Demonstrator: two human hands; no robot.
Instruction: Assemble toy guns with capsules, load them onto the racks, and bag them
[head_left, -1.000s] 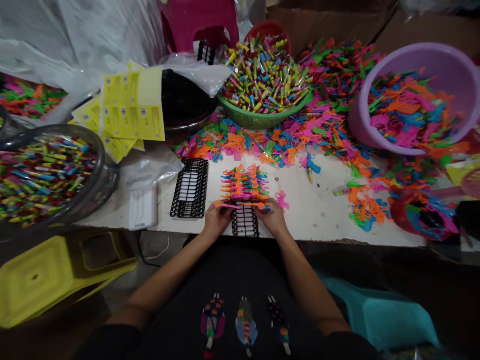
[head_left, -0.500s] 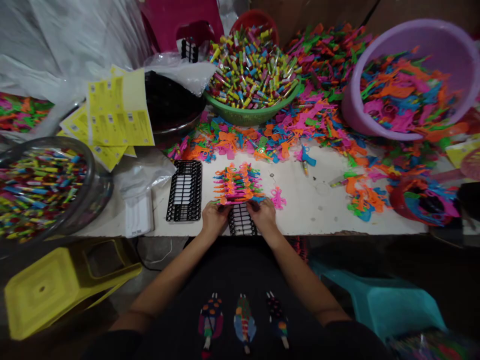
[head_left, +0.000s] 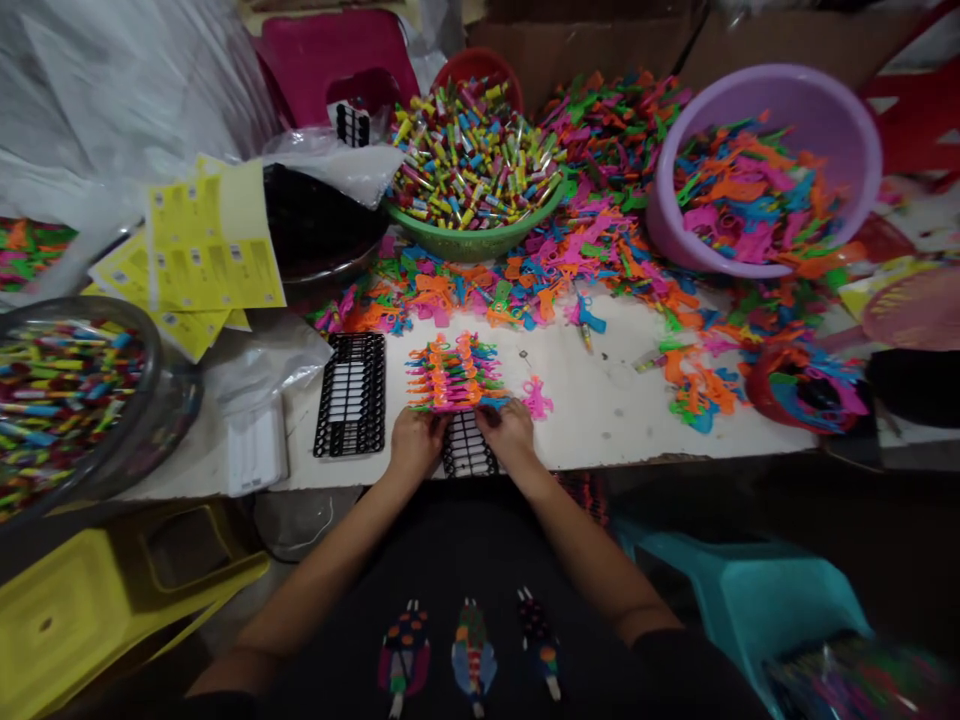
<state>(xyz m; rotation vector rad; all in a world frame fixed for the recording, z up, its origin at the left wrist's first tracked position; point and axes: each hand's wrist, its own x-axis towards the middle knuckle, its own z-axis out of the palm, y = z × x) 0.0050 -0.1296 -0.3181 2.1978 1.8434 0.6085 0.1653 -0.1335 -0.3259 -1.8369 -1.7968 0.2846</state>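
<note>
While left hand [head_left: 415, 440] and right hand [head_left: 513, 436] curl nearly closed, exact grip hidden, the black rack [head_left: 469, 450] sits at six o'clock, plastic toys [head_left: 454, 376] towards twelve. Probably light, stiff; best held by side edges

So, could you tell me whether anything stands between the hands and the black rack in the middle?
Nothing visible does. The left hand and right hand are at either side of the middle rack, and the colourful toys stand beyond them. The other rack lies to the left.
</note>
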